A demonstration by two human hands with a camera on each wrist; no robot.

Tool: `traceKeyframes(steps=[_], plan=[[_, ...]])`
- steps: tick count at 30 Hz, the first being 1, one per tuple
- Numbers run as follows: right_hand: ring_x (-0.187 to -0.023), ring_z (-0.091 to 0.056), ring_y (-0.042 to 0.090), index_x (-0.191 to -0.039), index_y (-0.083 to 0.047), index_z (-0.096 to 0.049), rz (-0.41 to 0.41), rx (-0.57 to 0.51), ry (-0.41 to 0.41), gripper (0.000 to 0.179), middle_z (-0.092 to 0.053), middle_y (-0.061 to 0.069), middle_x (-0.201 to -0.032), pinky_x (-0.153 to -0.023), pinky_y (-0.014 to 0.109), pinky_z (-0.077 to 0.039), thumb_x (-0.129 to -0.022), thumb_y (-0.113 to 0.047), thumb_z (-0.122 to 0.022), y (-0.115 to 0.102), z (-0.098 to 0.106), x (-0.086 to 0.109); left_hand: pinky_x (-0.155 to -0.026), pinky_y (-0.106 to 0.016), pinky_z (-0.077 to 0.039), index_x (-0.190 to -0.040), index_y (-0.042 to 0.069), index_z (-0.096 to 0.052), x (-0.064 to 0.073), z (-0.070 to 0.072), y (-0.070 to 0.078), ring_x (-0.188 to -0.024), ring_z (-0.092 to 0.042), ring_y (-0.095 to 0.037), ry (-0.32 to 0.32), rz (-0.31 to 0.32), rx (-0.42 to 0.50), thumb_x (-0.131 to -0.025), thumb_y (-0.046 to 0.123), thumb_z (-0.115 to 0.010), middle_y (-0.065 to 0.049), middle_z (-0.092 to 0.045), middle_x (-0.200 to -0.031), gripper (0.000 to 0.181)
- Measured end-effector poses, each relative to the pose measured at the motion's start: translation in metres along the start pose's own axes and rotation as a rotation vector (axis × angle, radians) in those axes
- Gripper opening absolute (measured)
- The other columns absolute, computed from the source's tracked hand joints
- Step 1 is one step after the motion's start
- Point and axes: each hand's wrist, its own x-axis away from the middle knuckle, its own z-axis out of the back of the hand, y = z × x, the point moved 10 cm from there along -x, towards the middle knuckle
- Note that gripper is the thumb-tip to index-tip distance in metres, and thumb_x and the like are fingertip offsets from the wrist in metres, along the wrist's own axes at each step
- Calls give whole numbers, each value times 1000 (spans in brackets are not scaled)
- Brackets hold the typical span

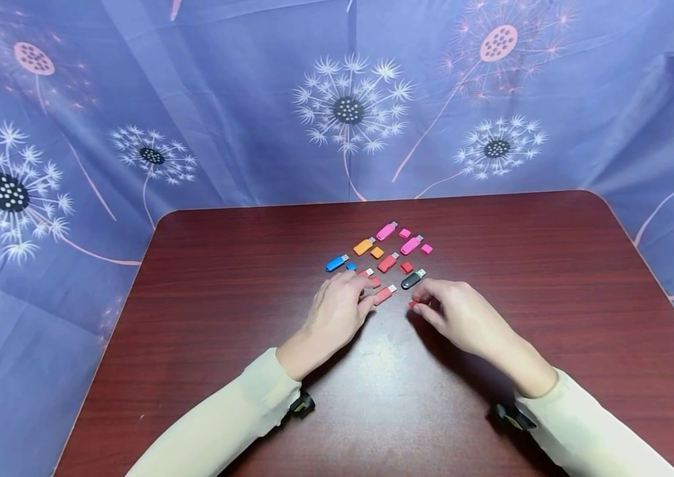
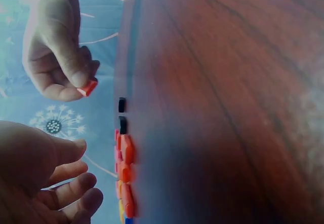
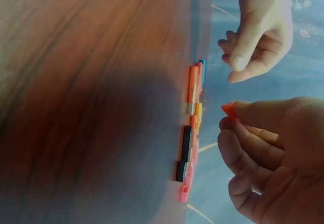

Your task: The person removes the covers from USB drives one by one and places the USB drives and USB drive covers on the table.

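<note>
My right hand (image 1: 468, 318) pinches a small red USB stick cap (image 3: 229, 110) between thumb and fingertips, raised off the table. My left hand (image 1: 339, 305) hovers with loosely bent fingers and nothing between them. Nearest to it lies an uncapped red USB stick (image 1: 384, 295), its metal plug pointing up and right. Behind the left fingers, another red stick (image 1: 366, 272) and its cap (image 1: 376, 282) are partly covered. A black stick (image 1: 411, 280) lies just beyond the right fingertips. Its black cap (image 3: 180, 171) shows in the right wrist view but is hidden in the head view.
Farther back lie uncapped sticks with caps beside them: blue (image 1: 337, 263), orange (image 1: 364, 246), red (image 1: 388, 263) and two pink, one (image 1: 387, 230) behind the other (image 1: 411, 244). The dark red wooden table (image 1: 223, 278) meets a blue dandelion-print cloth (image 1: 241, 119) at its back edge.
</note>
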Motion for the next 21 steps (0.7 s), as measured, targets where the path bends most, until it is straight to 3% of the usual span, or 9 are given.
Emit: traceKeyframes(steps=[7, 14, 21], plan=[[-77, -64, 7, -96, -17, -75, -47, -19, -37, 10, -71, -12, -85, -74, 38, -56, -93, -12, -83, 6, -9, -9, -83, -41, -55, -120, 13, -79, 10, 19, -7, -100, -68, -21, 56, 17, -11, -96, 29, -82, -1, -74, -112, 29], [-81, -68, 12, -97, -14, -76, -62, -10, -68, 8, -73, -8, -87, -78, 43, -57, -94, -11, -82, 9, -19, -20, -83, -40, -54, -121, 10, -78, 20, 41, -13, -88, -63, -21, 145, -3, 26, -94, 29, -84, -2, -73, -112, 33], [-84, -72, 14, -98, -13, -77, -64, 2, -88, 7, -75, -7, -89, -80, 44, -59, -93, -11, -82, 12, -29, -27, -89, -43, -54, -124, 12, -77, 29, 56, -21, -99, -66, -23, 178, 4, 52, -95, 27, -83, -2, -72, -115, 33]])
